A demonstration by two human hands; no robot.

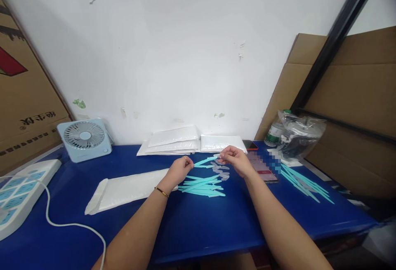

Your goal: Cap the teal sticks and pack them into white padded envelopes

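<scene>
My left hand [181, 169] and my right hand [235, 158] together hold one thin turquoise plastic stick [204, 162] above the blue table [198, 224], the left pinching its near end and the right pinching the clear cap end. Directly below lies a pile of several more turquoise sticks [201, 186]. Several small clear caps [220, 170] sit just behind that pile. A white padded envelope [123, 189] lies flat to the left of my left wrist, which wears a thin bracelet.
A stack of white padded envelopes [185, 141] rests against the wall. A small blue fan [85, 139] and a white power strip [18, 191] with cord stand at left. At right lie a phone [262, 169], more turquoise sticks [305, 183], a plastic bag [298, 136] and cardboard.
</scene>
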